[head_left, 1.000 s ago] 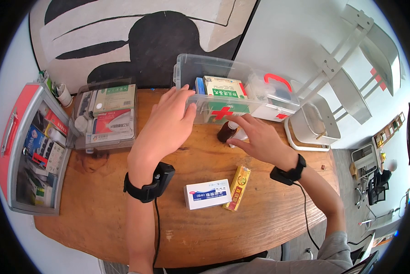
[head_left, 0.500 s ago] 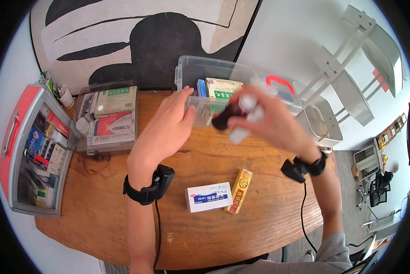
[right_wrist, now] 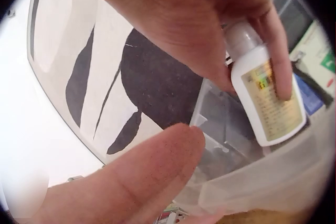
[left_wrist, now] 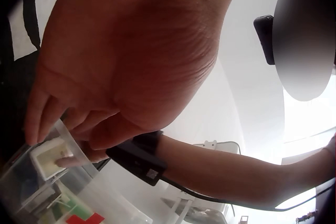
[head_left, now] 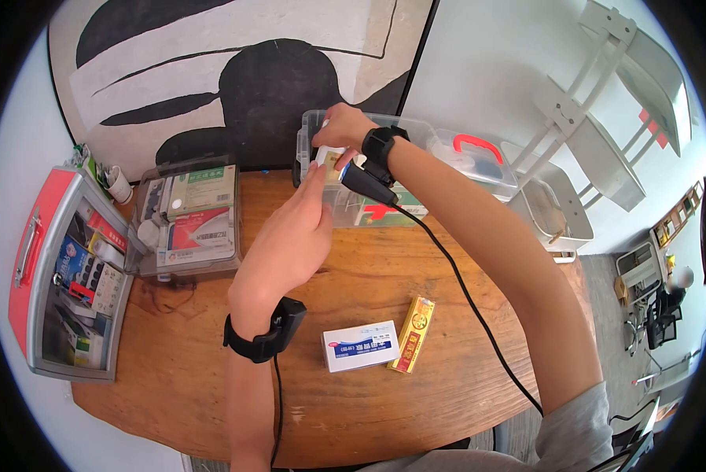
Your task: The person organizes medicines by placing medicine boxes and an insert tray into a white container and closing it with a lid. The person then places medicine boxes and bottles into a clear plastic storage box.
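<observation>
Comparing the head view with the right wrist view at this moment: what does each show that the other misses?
Only the head view shows the wooden table, the blue-and-white box and yellow box lying on it, and the red-framed case at the left. Only the right wrist view shows the white bottle close up, with its yellowish label, pinched by the right hand. Both show the clear plastic bin, the black-and-white painting and the left hand at the bin's rim.
</observation>
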`<state>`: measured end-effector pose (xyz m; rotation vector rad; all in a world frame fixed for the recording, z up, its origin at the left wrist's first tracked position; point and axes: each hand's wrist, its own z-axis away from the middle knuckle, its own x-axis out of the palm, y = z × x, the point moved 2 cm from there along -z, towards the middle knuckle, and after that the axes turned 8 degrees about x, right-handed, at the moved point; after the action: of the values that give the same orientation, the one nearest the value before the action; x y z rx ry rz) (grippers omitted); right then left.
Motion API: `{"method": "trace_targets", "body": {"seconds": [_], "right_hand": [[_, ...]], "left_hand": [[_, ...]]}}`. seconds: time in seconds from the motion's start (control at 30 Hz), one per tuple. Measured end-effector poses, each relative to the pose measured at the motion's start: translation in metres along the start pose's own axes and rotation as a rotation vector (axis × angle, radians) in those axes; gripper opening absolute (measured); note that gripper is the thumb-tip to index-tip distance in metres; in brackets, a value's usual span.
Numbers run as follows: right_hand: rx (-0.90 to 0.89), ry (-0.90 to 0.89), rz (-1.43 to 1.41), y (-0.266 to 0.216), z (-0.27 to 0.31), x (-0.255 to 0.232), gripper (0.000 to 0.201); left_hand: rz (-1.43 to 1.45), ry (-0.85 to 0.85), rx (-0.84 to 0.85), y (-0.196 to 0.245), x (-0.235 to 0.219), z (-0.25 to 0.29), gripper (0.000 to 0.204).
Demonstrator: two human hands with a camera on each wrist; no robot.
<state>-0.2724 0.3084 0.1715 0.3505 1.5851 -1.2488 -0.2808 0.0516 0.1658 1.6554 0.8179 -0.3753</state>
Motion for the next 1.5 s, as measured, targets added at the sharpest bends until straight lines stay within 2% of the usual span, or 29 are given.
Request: {"method": "trace_targets", "body": {"seconds": [0.13, 0.2, 0.23, 0.3, 0.47, 0.53, 0.67, 0.73, 0.77, 0.8, 0.87, 0.93, 1.0, 1.17, 1.23, 1.33, 1.47, 1.5], "right_hand": [[0.058, -0.022, -0.054, -0.002, -0.003, 0.017, 0.034], [0.123, -0.150, -0.056, 0.000, -0.003, 0.025, 0.034], [0.121, -0.152, -0.056, 0.000, -0.002, 0.030, 0.034], [0.083, -0.191, 0.035, 0.003, -0.001, 0.039, 0.051], [0.075, -0.294, 0.037, -0.002, 0.012, 0.024, 0.048], [0.078, -0.311, 0.063, -0.003, 0.016, 0.009, 0.047], [0.008, -0.198, -0.060, 0.009, 0.021, -0.019, 0.043], [-0.115, -0.169, -0.118, 0.019, 0.026, -0.031, 0.041], [-0.188, -0.178, -0.067, 0.024, 0.030, -0.032, 0.042], [-0.184, -0.173, -0.067, 0.029, 0.031, -0.029, 0.042], [-0.422, -0.128, 0.215, 0.031, 0.035, -0.017, 0.043], [-0.373, -0.130, 0.228, 0.030, 0.035, -0.009, 0.041], [-0.417, -0.160, 0.345, 0.032, 0.020, 0.006, 0.044], [-0.341, -0.141, 0.439, 0.012, 0.032, 0.002, 0.052], [-0.202, -0.111, 0.456, 0.011, 0.035, 0.000, 0.055], [-0.139, -0.089, 0.442, 0.013, 0.036, -0.001, 0.054], [-0.182, -0.070, 0.470, 0.016, 0.046, -0.008, 0.050], [-0.274, 0.059, 0.317, 0.020, 0.054, -0.016, 0.050]], "left_hand": [[-0.027, 0.017, 0.046, 0.002, 0.000, 0.002, 0.059], [-0.026, 0.018, 0.054, -0.001, 0.001, 0.001, 0.059], [-0.024, 0.020, 0.060, -0.002, 0.001, 0.001, 0.059], [-0.027, 0.019, 0.063, -0.003, 0.000, 0.001, 0.059], [-0.041, 0.021, 0.077, -0.004, 0.001, 0.001, 0.059], [-0.007, 0.003, 0.034, 0.001, -0.002, 0.003, 0.059], [-0.013, 0.020, 0.082, -0.005, 0.000, 0.000, 0.059], [0.012, -0.020, 0.023, -0.002, -0.002, 0.000, 0.059], [0.014, -0.023, 0.025, -0.005, 0.000, 0.000, 0.059], [0.011, 0.001, 0.060, -0.011, 0.003, -0.001, 0.059], [0.004, 0.018, 0.107, -0.009, 0.005, -0.003, 0.059], [-0.029, 0.013, 0.041, -0.004, 0.005, -0.003, 0.059], [-0.023, 0.000, 0.033, -0.002, 0.004, -0.003, 0.059], [0.021, -0.009, 0.007, -0.004, 0.001, -0.003, 0.059], [0.008, -0.010, 0.008, -0.004, 0.001, -0.003, 0.059], [-0.022, -0.006, 0.013, -0.002, 0.001, -0.003, 0.058], [-0.033, 0.019, 0.054, -0.008, 0.003, -0.004, 0.058], [-0.020, 0.018, 0.054, -0.007, 0.002, -0.004, 0.057]]}}
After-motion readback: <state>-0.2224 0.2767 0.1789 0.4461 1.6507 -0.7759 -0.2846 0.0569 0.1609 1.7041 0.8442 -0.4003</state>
